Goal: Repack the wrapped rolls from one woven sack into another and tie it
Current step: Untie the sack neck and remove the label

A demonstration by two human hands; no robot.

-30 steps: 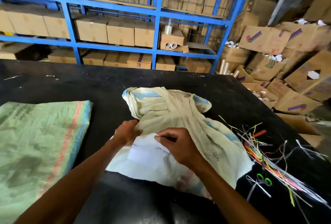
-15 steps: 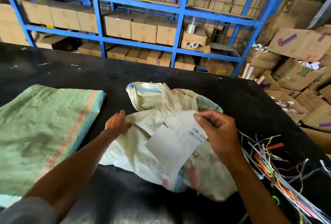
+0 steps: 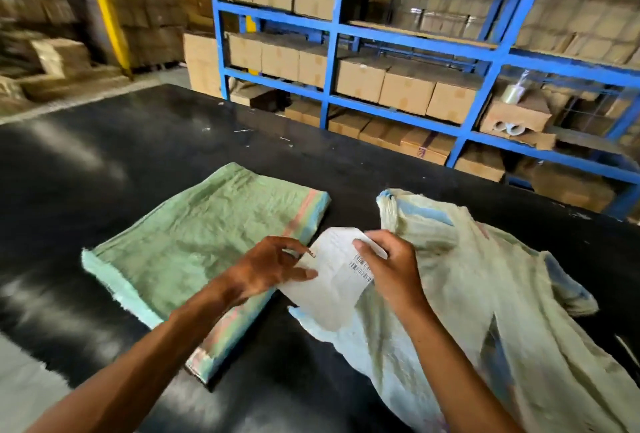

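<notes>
A flat green woven sack (image 3: pixel 194 242) with an orange and blue stripe lies on the black table (image 3: pixel 104 162), left of centre. A crumpled cream woven sack (image 3: pixel 485 280) with blue stripes lies to its right. Between the two sacks I hold a white paper label (image 3: pixel 332 280) with a barcode. My right hand (image 3: pixel 391 270) grips its right edge, and my left hand (image 3: pixel 266 270) pinches its left edge with thumb and fingers. No wrapped rolls show on the table.
Blue metal shelving (image 3: pixel 332 52) stacked with cardboard boxes (image 3: pixel 405 86) stands behind the table. More boxes pile up at the far left near a yellow post (image 3: pixel 104 10). An open box with tape rolls (image 3: pixel 512 117) sits on a shelf at right.
The label has come off the cream sack and moved left, now held in both hands between the sacks. My view has swung left, and the coloured strings have left the frame.
</notes>
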